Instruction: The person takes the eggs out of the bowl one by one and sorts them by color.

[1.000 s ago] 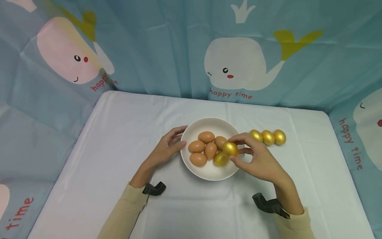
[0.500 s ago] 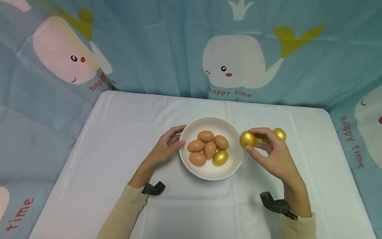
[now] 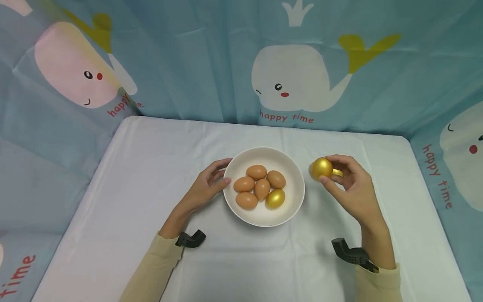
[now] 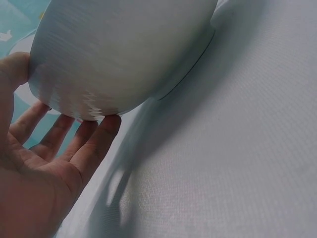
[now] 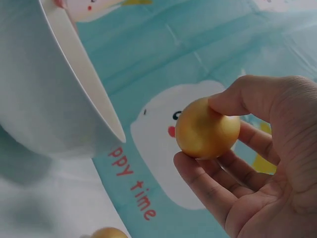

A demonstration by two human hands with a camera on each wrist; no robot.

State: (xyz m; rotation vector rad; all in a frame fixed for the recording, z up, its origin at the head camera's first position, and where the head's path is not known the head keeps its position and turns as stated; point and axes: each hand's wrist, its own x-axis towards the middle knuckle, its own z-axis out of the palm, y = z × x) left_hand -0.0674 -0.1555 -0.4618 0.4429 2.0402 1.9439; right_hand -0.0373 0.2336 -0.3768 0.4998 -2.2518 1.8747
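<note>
A: Where is the right hand (image 3: 357, 193), and does it hold something?

B: It is to the right of the bowl (image 3: 264, 217), and it holds a gold egg (image 3: 322, 167). The thumb presses on one side of this egg and the fingertips support it from the other side. In the right wrist view the egg is apart from the bowl.

A: And what does the left hand (image 3: 203, 188) do?

B: It holds the bowl at its left side. Its thumb lies at the rim, and the other fingers, a little spread, touch the outer wall, as the left wrist view shows.

A: What lies inside the bowl?

B: Five brown eggs (image 3: 256, 172), close together, and a second gold egg (image 3: 275, 199), which lies at the near right of this group.

A: Is there more gold outside?

B: Yes, a loose gold egg (image 3: 337, 172) shows partly behind the right fingers. How many are there cannot be told, because the hand covers this place. Whether the held one touches any of them cannot be told either.

A: What is around?

B: The tabletop (image 3: 234, 268) is white and softly creased. Behind it hangs a blue curtain (image 3: 203, 71) with printed whales (image 3: 294, 77). The sleeves (image 3: 151, 268) are beige.
</note>
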